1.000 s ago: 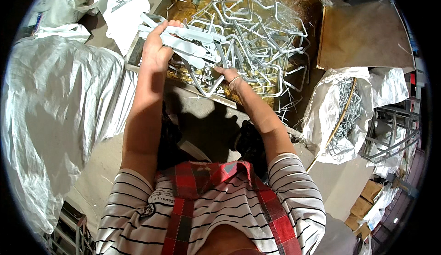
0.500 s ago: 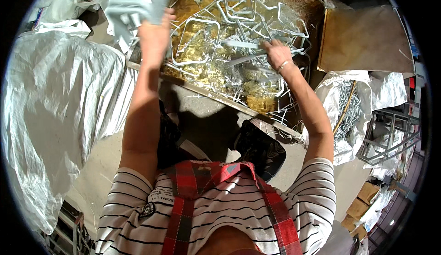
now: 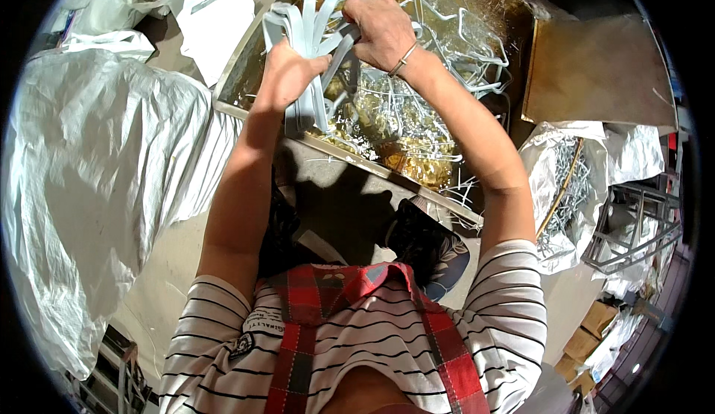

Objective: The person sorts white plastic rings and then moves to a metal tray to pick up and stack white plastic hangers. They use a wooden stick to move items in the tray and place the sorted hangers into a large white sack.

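Big white woven sack (image 3: 89, 190) fills the person's left side, slumped on the floor. Ahead, a wide shallow metal tray (image 3: 238, 78) with brassy bottom, loaded with loose bent wire frames (image 3: 462, 34) and fine metal shavings. A flat brown board (image 3: 596, 71) leans at the tray's right end; below it an open bag of wire pieces (image 3: 566, 183).

Left hand (image 3: 287, 78) clenched round a bundle of pale flat metal strips (image 3: 309, 34), held upright over the tray's near-left part, strip ends fanning above the fist. Right hand (image 3: 380, 30) closed on the same bundle from the right, fingers curled over the strip tops (bracelet on that wrist).

Risk, as a guess: the strips are fanned, not squared, so a loose grip could let some slide out and drop among the wire frames, tangling. Bare hands on cut metal edges and shavings could get nicked. A strip end may snag a frame.
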A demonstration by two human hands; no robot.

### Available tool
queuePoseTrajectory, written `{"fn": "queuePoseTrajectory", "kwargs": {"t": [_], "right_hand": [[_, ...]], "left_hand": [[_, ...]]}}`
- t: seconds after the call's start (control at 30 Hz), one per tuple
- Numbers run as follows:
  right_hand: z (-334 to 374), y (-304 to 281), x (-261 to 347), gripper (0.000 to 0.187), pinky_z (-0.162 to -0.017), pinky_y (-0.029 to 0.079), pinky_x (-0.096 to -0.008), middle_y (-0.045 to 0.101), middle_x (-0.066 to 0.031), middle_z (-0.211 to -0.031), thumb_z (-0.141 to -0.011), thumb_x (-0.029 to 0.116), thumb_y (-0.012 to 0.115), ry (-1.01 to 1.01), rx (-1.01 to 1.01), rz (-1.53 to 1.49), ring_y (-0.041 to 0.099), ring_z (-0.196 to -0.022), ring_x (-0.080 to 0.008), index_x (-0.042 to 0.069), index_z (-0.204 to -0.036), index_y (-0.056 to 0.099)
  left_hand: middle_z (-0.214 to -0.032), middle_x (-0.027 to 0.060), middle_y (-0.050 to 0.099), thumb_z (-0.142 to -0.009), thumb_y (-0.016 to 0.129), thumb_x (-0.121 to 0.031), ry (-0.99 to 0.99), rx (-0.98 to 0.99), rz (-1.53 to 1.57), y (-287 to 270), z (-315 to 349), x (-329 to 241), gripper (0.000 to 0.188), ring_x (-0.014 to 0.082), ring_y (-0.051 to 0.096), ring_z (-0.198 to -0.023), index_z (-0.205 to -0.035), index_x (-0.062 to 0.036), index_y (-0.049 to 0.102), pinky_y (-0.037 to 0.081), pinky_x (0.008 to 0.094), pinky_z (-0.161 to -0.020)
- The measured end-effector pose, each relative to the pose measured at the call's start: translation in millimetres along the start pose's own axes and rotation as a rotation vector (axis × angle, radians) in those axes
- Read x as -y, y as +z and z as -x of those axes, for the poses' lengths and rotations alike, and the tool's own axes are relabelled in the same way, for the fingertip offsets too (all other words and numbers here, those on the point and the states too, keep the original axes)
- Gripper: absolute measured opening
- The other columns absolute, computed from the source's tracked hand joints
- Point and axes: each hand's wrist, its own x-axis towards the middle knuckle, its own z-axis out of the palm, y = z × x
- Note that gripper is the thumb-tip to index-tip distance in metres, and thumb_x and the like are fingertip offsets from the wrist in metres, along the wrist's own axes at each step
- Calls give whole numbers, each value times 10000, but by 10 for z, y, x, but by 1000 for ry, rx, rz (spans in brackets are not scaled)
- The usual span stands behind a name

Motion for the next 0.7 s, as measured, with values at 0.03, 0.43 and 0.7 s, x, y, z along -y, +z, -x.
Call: {"fn": "queuePoseTrajectory", "kwargs": {"t": [0.03,0.43,0.7], "right_hand": [[-17,49,6,280,-656,397,-375,547,-87,-726,-563,75,641,54,19,-14,541,-737,-302,84,-804,497],[-6,512,-428,516,-824,455,-334,577,-108,-911,-650,159,737,538,-239,-312,571,-863,-257,22,-1060,454],[1357,2278,-476,449,-818,467,-420,564,-321,-973,-776,184,561,906,495,-36,562,-942,-421,-102,-1081,396]], "left_hand": [[-934,100,620,-729,699,-129,-6,30,56,-49,-33,40,384,156,571,-852,-1046,46,571,464,285,-761],[-824,143,636,-769,690,-198,-103,-293,130,-237,-23,52,273,199,615,-701,-912,26,626,512,308,-630],[-830,125,625,-806,613,-72,-369,-431,787,-437,-27,31,181,202,614,-699,-917,70,603,514,303,-623]]}}
